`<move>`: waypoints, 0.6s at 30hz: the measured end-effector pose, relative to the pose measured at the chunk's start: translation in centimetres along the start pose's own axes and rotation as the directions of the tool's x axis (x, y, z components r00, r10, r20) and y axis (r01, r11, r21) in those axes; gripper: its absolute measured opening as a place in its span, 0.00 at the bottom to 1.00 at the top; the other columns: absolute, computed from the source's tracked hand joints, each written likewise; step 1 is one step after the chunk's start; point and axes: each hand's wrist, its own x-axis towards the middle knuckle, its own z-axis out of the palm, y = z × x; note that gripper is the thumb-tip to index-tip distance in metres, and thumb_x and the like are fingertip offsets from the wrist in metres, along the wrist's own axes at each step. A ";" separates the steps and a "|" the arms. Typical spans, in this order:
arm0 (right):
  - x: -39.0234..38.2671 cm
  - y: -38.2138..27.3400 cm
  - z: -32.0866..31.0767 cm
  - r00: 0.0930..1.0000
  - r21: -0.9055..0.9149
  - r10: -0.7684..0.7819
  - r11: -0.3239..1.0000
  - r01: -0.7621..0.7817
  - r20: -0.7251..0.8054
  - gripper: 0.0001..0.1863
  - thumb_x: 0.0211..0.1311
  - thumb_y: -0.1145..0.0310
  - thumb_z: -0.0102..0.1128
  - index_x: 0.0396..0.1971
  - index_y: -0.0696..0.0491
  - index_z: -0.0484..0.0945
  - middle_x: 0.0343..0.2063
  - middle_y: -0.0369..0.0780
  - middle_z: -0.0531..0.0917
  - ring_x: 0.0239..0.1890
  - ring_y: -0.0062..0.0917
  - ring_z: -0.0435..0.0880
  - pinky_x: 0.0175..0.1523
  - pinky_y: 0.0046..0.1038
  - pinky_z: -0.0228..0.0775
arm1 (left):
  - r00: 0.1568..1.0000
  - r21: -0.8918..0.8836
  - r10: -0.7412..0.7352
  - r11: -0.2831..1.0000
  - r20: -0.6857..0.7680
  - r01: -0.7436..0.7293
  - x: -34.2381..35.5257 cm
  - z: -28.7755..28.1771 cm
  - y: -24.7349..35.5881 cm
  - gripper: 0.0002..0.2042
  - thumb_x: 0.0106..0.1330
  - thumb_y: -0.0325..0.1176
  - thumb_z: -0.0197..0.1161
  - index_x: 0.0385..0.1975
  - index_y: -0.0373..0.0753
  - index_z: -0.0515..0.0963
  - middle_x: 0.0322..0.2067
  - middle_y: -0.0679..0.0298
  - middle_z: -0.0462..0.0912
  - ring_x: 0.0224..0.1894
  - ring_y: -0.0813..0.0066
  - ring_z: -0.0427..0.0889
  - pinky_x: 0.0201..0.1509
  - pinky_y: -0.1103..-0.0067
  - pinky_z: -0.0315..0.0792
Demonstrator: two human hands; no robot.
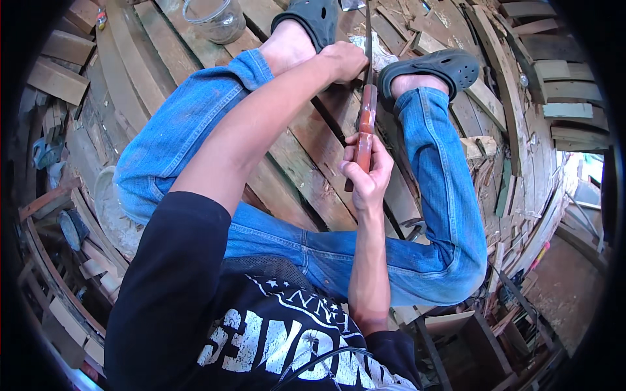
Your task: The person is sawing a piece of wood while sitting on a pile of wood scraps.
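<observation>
While the right grip (pixel 370 168) clasps the long-bladed tool (pixel 368 107), can't tell what the left grip (pixel 347 62) holds; probably cutting, so steady strokes next.

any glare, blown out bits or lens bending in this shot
In the head view, the bright rectangular opening at the right is washed out nearly to white; also in the head view, small white highlights show on the glossy reddish-brown handle; toward the head view's right rim, the long brown wooden plank looks bowed, and the corners fall to black.
</observation>
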 end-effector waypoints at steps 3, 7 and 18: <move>0.2 0.4 -0.8 0.998 0.057 -0.022 0.998 0.025 -0.054 0.19 0.37 0.74 0.62 0.35 0.60 0.75 0.21 0.31 0.72 0.23 0.13 0.69 0.28 0.17 0.62 | 1.000 0.002 -0.004 1.000 -0.001 0.004 -0.1 -0.5 0.1 0.11 0.47 0.34 0.69 0.27 0.35 0.81 0.33 0.51 0.83 0.40 0.55 0.83 0.44 0.67 0.77; 0.5 0.8 -1.4 0.990 0.165 -0.085 0.981 0.102 -0.109 0.21 0.39 0.73 0.53 0.37 0.66 0.72 0.19 0.34 0.71 0.19 0.15 0.66 0.27 0.15 0.57 | 0.999 0.053 0.005 0.999 0.046 -0.008 -0.2 -0.4 -0.2 0.11 0.47 0.34 0.70 0.27 0.34 0.82 0.31 0.51 0.83 0.39 0.55 0.83 0.43 0.67 0.78; 0.4 1.3 -2.0 0.989 0.381 -0.083 0.916 0.123 -0.120 0.24 0.38 0.74 0.50 0.40 0.69 0.69 0.27 0.42 0.70 0.24 0.19 0.66 0.29 0.20 0.59 | 1.000 0.011 -0.001 1.000 0.007 0.001 -0.1 -0.1 -0.4 0.12 0.48 0.33 0.69 0.30 0.35 0.82 0.33 0.51 0.84 0.39 0.55 0.84 0.41 0.67 0.78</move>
